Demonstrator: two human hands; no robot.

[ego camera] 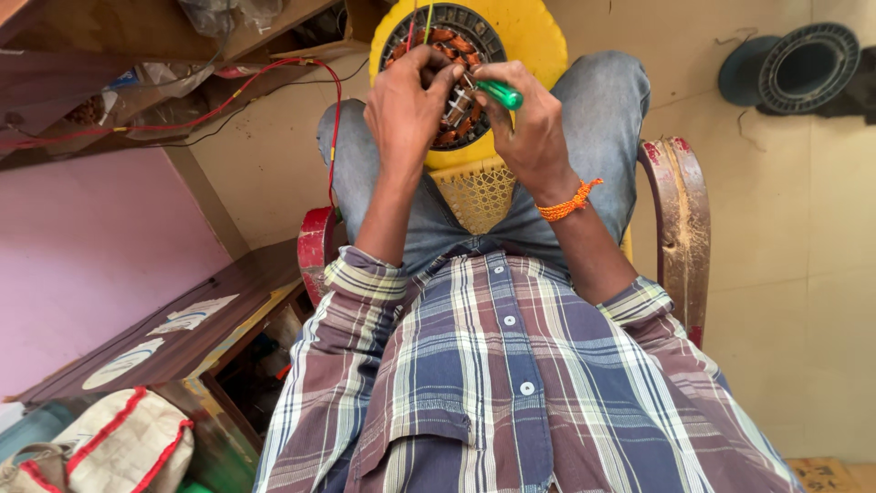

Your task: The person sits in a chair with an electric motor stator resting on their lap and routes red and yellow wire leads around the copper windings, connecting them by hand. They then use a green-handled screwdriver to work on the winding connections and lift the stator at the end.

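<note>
A round motor stator with copper windings (pixel 459 36) rests on a yellow plastic stool (pixel 529 32) between my knees. My left hand (pixel 406 105) grips the stator's near left edge, fingers curled over the windings. My right hand (pixel 529 123) holds a green-handled screwdriver (pixel 500 93) with its tip against the stator's middle. An orange thread band (pixel 568 203) circles my right wrist. Thin coloured wires rise from the stator's top.
I sit in a red plastic chair (pixel 683 219). Red and yellow wires (pixel 333 119) hang at left near a wooden bench (pixel 137 27). A dark round motor part (pixel 803 64) lies on the floor at right. A brown cabinet (pixel 164 338) and cloth bag (pixel 119 447) stand lower left.
</note>
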